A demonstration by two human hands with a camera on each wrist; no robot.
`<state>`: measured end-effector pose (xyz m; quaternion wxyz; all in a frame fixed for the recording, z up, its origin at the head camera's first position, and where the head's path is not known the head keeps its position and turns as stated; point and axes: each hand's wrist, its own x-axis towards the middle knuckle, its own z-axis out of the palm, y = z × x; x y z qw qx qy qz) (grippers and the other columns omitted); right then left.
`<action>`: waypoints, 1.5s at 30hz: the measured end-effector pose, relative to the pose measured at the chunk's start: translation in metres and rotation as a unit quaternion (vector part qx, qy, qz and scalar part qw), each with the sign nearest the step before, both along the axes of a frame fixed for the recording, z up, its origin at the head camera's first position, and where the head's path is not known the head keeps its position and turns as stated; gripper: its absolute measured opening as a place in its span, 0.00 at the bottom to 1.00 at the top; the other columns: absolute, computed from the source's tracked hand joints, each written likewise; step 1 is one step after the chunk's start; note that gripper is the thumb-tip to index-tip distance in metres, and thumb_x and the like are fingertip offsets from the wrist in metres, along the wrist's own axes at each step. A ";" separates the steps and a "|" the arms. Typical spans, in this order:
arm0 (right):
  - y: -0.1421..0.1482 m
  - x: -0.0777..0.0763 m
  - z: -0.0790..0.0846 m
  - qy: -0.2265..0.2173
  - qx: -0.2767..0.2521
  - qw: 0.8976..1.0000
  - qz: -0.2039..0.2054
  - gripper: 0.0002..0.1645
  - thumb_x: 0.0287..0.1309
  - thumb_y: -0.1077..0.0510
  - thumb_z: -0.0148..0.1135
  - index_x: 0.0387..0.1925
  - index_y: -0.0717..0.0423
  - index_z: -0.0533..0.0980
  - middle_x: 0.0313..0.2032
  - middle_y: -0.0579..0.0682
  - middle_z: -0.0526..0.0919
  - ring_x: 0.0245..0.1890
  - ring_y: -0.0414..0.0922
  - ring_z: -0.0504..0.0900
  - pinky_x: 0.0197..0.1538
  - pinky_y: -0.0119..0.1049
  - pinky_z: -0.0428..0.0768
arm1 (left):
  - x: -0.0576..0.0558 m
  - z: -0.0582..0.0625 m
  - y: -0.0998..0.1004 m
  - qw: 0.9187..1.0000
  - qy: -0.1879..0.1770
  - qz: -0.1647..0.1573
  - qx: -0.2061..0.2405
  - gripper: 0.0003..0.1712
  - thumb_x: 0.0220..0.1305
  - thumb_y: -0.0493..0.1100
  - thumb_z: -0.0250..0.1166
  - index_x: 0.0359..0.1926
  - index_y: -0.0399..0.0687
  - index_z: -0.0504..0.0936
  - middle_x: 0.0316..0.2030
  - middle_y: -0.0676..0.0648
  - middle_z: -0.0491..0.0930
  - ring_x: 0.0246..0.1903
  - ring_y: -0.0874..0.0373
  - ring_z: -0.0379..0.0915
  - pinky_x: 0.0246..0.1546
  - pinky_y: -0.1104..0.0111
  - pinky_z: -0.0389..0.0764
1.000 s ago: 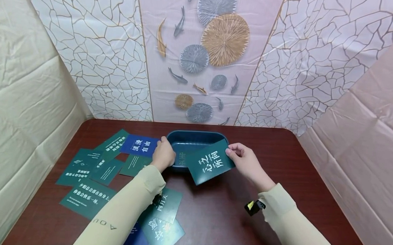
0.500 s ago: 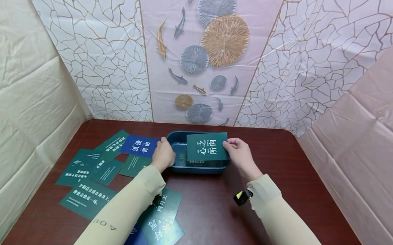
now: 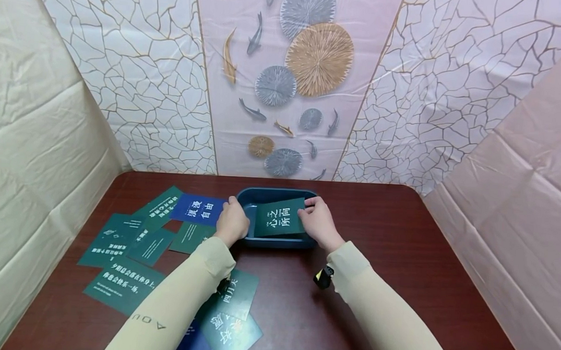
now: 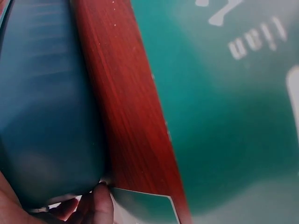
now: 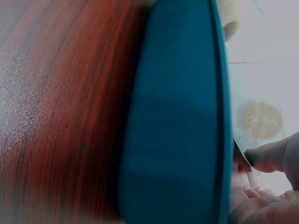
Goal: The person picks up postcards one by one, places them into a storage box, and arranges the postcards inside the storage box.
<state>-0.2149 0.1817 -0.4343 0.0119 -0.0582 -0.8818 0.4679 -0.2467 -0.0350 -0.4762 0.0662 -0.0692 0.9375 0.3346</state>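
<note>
My right hand [image 3: 319, 222] pinches the right edge of a dark green card [image 3: 279, 218] with white lettering. The card lies tilted within the opening of a dark blue rounded plastic box [image 3: 277, 244]. In the right wrist view, the thumb and fingers [image 5: 266, 157] hold a corner of the card beyond the box wall [image 5: 177, 121]. My left hand [image 3: 232, 222] grips the box by its left end. The left wrist view shows its fingertips [image 4: 102, 200] at the end of the box wall [image 4: 51, 102]. Most of the box floor is hidden by the card.
A blue card [image 3: 196, 209] and several overlapping green cards [image 3: 125, 283] lie left of the box. More cards [image 3: 233, 332] lie near the left forearm. The brown table [image 3: 381, 226] ends at a patterned cloth backdrop [image 3: 284, 81], with cloth sides.
My right hand has carried the green card left, from over the box's front right rim into its opening. The left hand has kept its grip on the box.
</note>
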 end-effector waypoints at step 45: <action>-0.014 -0.008 -0.008 -0.135 0.283 0.945 0.092 0.43 0.60 0.60 0.62 0.71 0.66 0.53 0.65 0.66 0.63 0.62 0.59 0.66 0.59 0.52 0.70 | 0.001 0.004 0.000 1.000 -0.007 -0.005 -0.003 0.40 0.66 0.40 0.58 0.71 0.35 0.48 0.62 0.32 0.61 0.53 0.38 0.70 0.52 0.47 0.72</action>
